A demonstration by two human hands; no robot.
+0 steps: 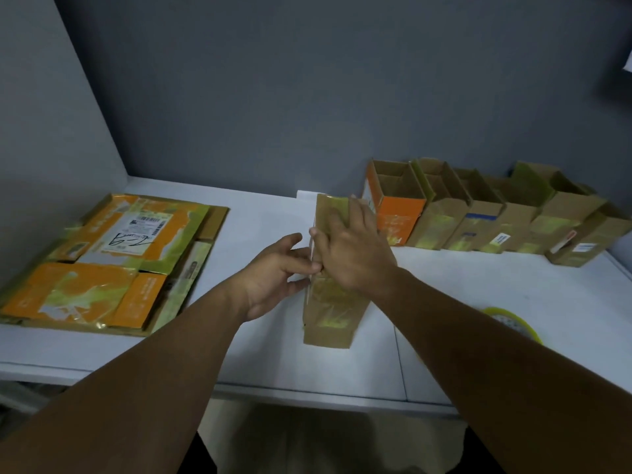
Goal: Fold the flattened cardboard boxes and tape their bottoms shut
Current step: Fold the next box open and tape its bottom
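Cardboard box (330, 302) sits on the table (256, 217); right hand (352, 248) presses flat on top, likely smoothing tape, while left hand (273, 271), fingers loose, steadies its left edge. Tape roll (511, 319) lies right of it.

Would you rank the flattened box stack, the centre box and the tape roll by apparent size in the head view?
Largest first: flattened box stack; centre box; tape roll, though the right arm hides part of it.

Bare forearms (164, 364); bare left hand (273, 273), right hand (352, 254).
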